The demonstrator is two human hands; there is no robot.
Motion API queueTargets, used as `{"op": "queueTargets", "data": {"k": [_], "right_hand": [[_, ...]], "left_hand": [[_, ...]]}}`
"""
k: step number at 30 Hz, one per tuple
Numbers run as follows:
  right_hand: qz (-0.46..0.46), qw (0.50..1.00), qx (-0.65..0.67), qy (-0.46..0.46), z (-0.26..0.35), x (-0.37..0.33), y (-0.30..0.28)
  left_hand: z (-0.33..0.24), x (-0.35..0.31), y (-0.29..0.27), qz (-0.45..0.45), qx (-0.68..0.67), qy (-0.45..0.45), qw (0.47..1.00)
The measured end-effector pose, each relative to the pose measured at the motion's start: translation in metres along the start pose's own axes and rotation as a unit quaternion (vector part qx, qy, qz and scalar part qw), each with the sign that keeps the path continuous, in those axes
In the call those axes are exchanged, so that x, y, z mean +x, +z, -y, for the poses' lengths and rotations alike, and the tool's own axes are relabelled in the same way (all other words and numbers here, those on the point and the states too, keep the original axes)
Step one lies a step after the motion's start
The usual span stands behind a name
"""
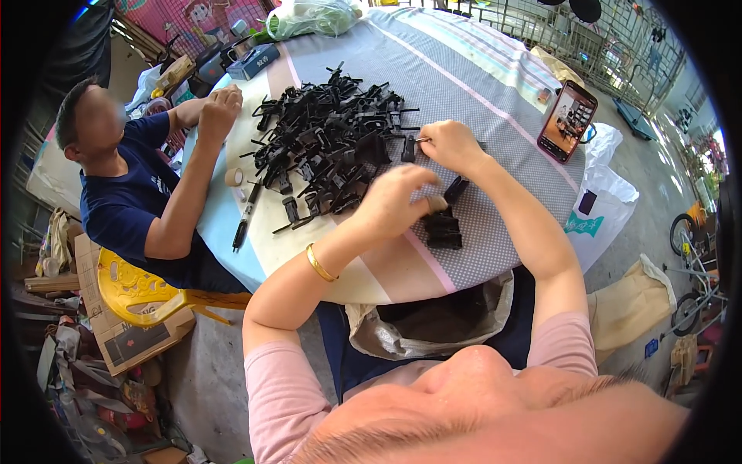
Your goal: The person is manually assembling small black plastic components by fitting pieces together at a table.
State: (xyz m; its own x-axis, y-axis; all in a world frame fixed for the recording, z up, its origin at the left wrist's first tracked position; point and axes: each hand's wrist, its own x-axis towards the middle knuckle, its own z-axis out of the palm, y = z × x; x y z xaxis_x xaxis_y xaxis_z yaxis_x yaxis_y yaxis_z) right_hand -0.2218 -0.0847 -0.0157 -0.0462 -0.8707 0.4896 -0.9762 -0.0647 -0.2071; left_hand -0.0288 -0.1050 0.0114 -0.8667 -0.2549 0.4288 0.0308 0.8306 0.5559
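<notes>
A large heap of black plastic buckles with short straps (328,139) covers the middle of the cloth-covered table. My right hand (454,147) is closed on a thin tool (423,140), its metallic tip showing; its exact kind is unclear. Right by that tip lies a single black buckle (409,148). My left hand (396,203), somewhat blurred, is at the heap's near right edge, thumb and fingers apart, with a tan band around the thumb. Beside the thumb, several black pieces (443,232) lie in a row near the table's front edge.
A person (131,170) sits at the left, hands raised over the table edge. A phone (568,121) stands at the right, near a white plastic bag (601,189). A tape roll (234,177) and black pen (246,218) lie left. Below the front edge hangs an open sack (375,336).
</notes>
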Motion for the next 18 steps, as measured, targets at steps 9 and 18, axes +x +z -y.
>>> {"op": "queueTargets", "data": {"k": [9,18], "right_hand": [[0.14,0.81,0.52,0.23,0.041,-0.01,-0.042],[0.17,0.79,0.56,0.184,0.049,-0.015,-0.054]], "left_hand": [[0.01,0.008,-0.012,-0.195,0.121,0.05,0.972],[0.008,0.008,-0.022,-0.145,-0.202,-0.053,0.967]]}}
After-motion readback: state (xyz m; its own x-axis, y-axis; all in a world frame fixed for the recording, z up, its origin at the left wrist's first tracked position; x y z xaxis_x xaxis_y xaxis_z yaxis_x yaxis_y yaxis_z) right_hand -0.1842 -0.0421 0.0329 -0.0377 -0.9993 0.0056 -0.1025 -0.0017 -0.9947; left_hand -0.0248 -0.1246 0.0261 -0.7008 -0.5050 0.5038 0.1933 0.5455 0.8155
